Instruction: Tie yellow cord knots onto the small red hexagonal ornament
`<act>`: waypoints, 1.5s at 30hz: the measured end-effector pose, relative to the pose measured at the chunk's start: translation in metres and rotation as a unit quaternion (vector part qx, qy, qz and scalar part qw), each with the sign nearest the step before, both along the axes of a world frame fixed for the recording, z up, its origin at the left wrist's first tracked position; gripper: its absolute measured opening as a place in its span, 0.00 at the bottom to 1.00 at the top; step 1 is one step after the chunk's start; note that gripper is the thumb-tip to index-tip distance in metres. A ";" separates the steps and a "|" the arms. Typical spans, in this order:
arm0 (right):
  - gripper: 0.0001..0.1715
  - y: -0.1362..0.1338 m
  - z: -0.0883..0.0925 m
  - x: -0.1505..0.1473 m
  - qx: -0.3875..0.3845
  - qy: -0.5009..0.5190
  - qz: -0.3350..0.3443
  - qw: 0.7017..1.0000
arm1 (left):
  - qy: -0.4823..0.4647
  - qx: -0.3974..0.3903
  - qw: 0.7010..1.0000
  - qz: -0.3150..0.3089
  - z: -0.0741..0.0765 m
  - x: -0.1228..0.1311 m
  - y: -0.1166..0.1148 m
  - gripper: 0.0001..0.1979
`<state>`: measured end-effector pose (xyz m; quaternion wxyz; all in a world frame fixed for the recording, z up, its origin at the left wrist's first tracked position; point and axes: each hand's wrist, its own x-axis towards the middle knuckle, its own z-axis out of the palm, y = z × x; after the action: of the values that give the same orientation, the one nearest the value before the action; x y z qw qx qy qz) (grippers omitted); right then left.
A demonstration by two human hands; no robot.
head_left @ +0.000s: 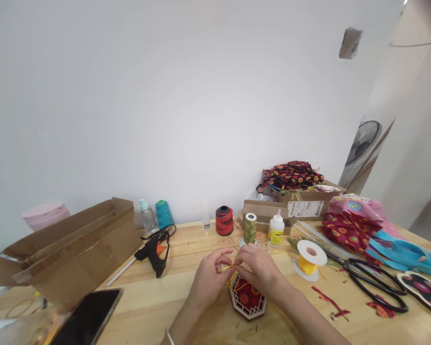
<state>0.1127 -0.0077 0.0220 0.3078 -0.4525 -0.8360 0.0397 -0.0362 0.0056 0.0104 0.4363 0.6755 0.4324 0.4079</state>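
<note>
Yellow cord (231, 267) runs between my two hands, pinched in the fingertips of both. My left hand (211, 273) is closed on it from the left. From the right, my right hand (256, 266) grips the cord with bent fingers, close beside the left fingertips. Just below lies an octagonal ornament (249, 299) with dark red patterned fabric and a pale lattice rim. Its upper part is partly covered by my right hand, and a strand of yellow cord lies over it. Whether the cord is knotted is too small to tell.
A spool of yellow cord (309, 258) and black-handled scissors (373, 282) lie to the right, near fabric scraps (330, 303). Behind stand a glue bottle (276, 229), green thread (250, 229) and red thread (224, 221). Leftward are a glue gun (154, 254), a cardboard box (82, 254) and a phone (88, 318).
</note>
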 end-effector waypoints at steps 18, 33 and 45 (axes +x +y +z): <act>0.03 -0.002 -0.003 -0.002 -0.066 0.148 -0.015 0.987 | -0.039 -0.043 0.998 0.006 -0.003 -0.001 0.006 0.14; 0.06 -0.003 -0.002 0.001 0.015 0.086 -0.019 0.996 | -0.102 -0.097 0.990 0.009 -0.004 -0.003 0.008 0.15; 0.08 0.002 -0.009 0.000 -0.248 0.295 -0.009 0.923 | -0.042 -0.050 0.998 0.025 -0.006 -0.003 0.008 0.13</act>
<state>0.1125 -0.0058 0.0127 0.4188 -0.4898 -0.6669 0.3742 -0.0389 0.0134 0.0049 0.4770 0.6243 0.4499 0.4245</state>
